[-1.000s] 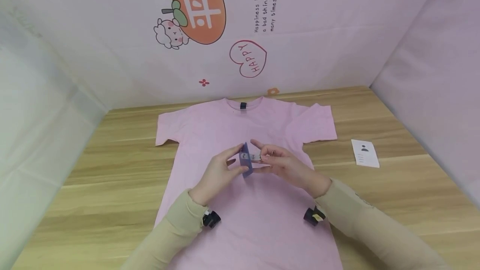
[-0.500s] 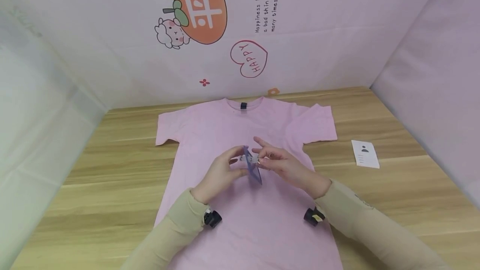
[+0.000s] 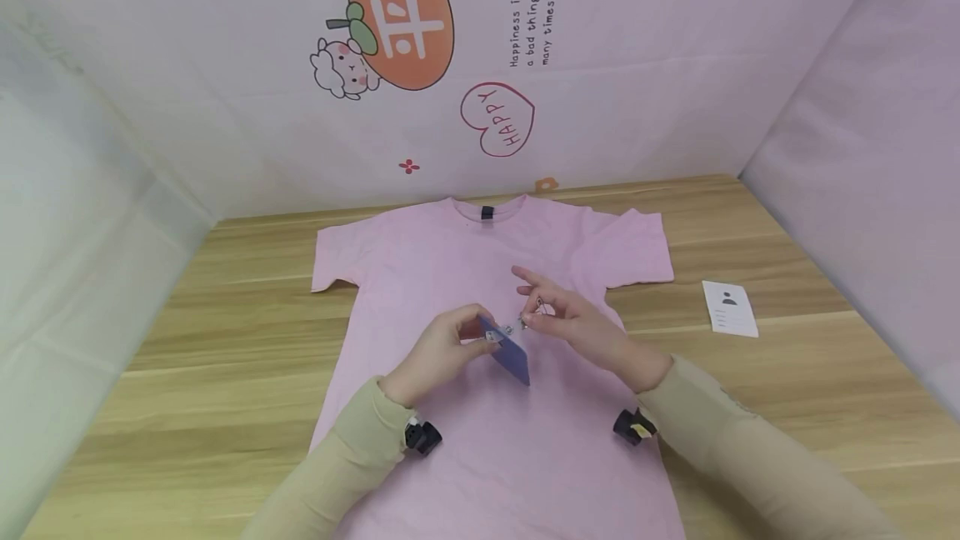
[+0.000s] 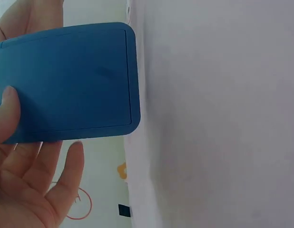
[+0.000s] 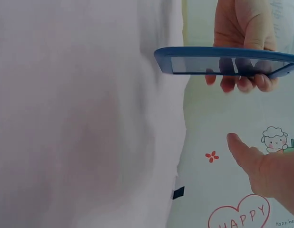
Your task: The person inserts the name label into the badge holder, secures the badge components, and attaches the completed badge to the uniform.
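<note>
One blue badge holder (image 3: 512, 359) is tilting above the pink T-shirt (image 3: 525, 448), at six o'clock from the dark neck label (image 3: 487, 212). The left hand (image 3: 441, 350) is gripping it from nine o'clock, the thumb lying across its blue face. At about two o'clock from the holder, the right hand (image 3: 588, 333) is pinching a small metal clip (image 3: 523, 322), a clear strap (image 3: 508, 329) showing between clip and holder. Out at three o'clock, a white card (image 3: 730, 309) is lying on the wood-grain counter (image 3: 825, 390). Beyond, at twelve o'clock, a red "HAPPY" heart (image 3: 497, 119) is decorating the backdrop (image 3: 637, 65).
</note>
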Motion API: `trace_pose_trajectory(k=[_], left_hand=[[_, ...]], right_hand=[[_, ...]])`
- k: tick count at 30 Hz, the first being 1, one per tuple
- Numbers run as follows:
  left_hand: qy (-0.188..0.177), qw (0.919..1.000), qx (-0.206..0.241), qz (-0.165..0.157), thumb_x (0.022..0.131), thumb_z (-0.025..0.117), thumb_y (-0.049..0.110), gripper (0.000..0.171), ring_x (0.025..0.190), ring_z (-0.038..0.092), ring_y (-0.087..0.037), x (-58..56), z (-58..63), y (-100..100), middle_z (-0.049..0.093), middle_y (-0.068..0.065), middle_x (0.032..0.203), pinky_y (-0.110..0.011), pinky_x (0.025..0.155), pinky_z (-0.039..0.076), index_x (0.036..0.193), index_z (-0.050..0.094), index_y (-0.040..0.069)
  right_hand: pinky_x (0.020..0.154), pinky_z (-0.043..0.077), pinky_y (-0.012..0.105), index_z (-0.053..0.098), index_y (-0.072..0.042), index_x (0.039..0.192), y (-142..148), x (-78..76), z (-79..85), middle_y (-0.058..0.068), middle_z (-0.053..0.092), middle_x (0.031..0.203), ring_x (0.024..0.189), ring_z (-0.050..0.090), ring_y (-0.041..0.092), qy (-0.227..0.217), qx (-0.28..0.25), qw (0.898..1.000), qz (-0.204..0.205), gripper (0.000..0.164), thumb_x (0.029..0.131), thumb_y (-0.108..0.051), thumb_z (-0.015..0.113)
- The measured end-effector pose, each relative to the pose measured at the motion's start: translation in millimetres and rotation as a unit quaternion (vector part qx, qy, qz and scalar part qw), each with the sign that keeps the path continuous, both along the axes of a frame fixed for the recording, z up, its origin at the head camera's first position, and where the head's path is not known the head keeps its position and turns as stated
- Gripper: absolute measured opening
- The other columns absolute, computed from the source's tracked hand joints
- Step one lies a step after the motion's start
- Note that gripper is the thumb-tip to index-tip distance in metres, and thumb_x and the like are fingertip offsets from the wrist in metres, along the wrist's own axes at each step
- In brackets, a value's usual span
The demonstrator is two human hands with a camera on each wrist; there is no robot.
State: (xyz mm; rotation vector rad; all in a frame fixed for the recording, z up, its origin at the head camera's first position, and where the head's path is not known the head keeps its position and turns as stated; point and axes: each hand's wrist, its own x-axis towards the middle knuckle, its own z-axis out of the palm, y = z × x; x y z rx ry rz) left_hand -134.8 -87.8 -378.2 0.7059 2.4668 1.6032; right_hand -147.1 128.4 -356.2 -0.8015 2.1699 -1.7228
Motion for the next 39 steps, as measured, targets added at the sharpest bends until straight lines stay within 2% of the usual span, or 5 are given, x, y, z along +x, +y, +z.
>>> trace_pose_trajectory(k=[4, 8, 19, 31, 39], left_hand=[[-0.005, 1.0, 0.0, -0.008, 0.087, 0.062, -0.001, 0.009, 0.084, 0.065, -0.022, 1.1, 0.9, 0.4, 0.069, -0.013, 0.089, -0.024, 0.075, 0.052, 0.095, 0.06, 0.002], [-0.005, 0.9999, -0.007, -0.015, 0.092, 0.058, 0.004, 0.006, 0.063, 0.049, -0.015, 1.7, 2.5, 2.3, 0.066, -0.012, 0.081, -0.02, 0.052, 0.037, 0.097, 0.058, 0.003], [0.018, 0.9998, 0.007, -0.008, 0.094, 0.056, 0.005, 0.004, 0.07, 0.056, -0.008, 3.9, 8.1, 7.0, 0.064, -0.011, 0.077, -0.019, 0.065, 0.047, 0.096, 0.056, 0.002], [0.025, 0.9997, -0.002, 0.0, 0.092, 0.059, 0.006, 0.009, 0.062, 0.052, -0.007, 3.7, 8.4, 10.4, 0.062, -0.009, 0.07, -0.018, 0.058, 0.044, 0.099, 0.061, 0.002], [0.015, 0.9999, -0.006, -0.005, 0.092, 0.059, 0.009, 0.009, 0.063, 0.052, -0.007, 9.0, 11.8, 10.7, 0.062, -0.009, 0.071, -0.019, 0.058, 0.045, 0.099, 0.06, 0.003]], right_hand=[[0.104, 0.037, 0.049, 0.054, 0.002, 0.086, 5.0, -2.8, 6.0, 0.02, 0.041, 0.145, 0.13, 0.04, 0.035, 0.015, 0.022, 1.0, -0.005, 0.011, 0.094, -0.006, 0.053], [0.095, 0.048, 0.033, 0.056, 0.002, 0.092, 9.2, -5.4, 13.9, 0.021, 0.063, 0.118, 0.109, 0.059, 0.017, 0.009, 0.024, 1.0, 0.001, 0.011, 0.096, -0.006, 0.05], [0.078, 0.056, 0.028, 0.054, 0.003, 0.095, 14.3, -7.0, 24.0, 0.007, 0.067, 0.082, 0.082, 0.068, 0.019, 0.073, 0.057, 0.995, -0.044, 0.004, 0.094, -0.002, 0.053], [0.055, 0.041, 0.02, 0.056, -0.005, 0.091, 16.9, -5.9, 30.3, 0.004, 0.073, 0.082, 0.079, 0.069, 0.018, 0.288, 0.141, 0.946, -0.051, 0.009, 0.088, 0.0, 0.063], [0.057, 0.044, 0.024, 0.056, -0.004, 0.091, 18.3, -7.3, 25.3, 0.005, 0.073, 0.081, 0.078, 0.069, 0.02, 0.306, 0.142, 0.94, -0.048, 0.01, 0.087, 0.002, 0.063]])
